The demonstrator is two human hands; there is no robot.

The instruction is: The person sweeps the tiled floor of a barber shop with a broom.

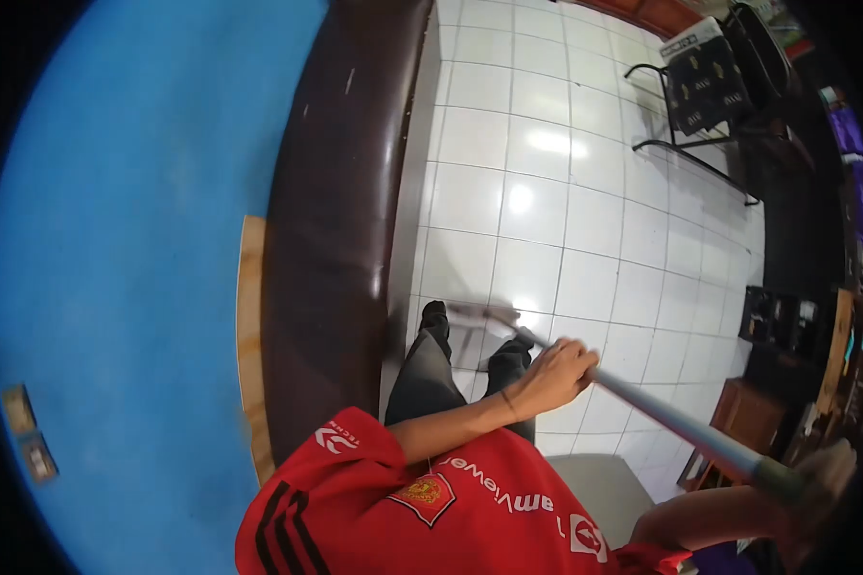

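Note:
My left hand (554, 377) is wrapped around a long grey pole (671, 415), part-way along it. At the pole's upper end, on the right, my right hand (823, 484) closes around it, smeared by motion. The pole slants down to the floor by my feet. A wide, low, brownish-pink head (479, 313) shows there, too blurred to name exactly; it lies across the white tiles just in front of my shoes.
A dark brown padded bench (340, 220) runs along the blue wall (125, 240) on the left. White floor tiles (537, 211) stretch ahead. A black-framed chair (705, 86) stands far right, with dark boxes (781, 316) nearer. A grey seat (599, 489) is close beside me.

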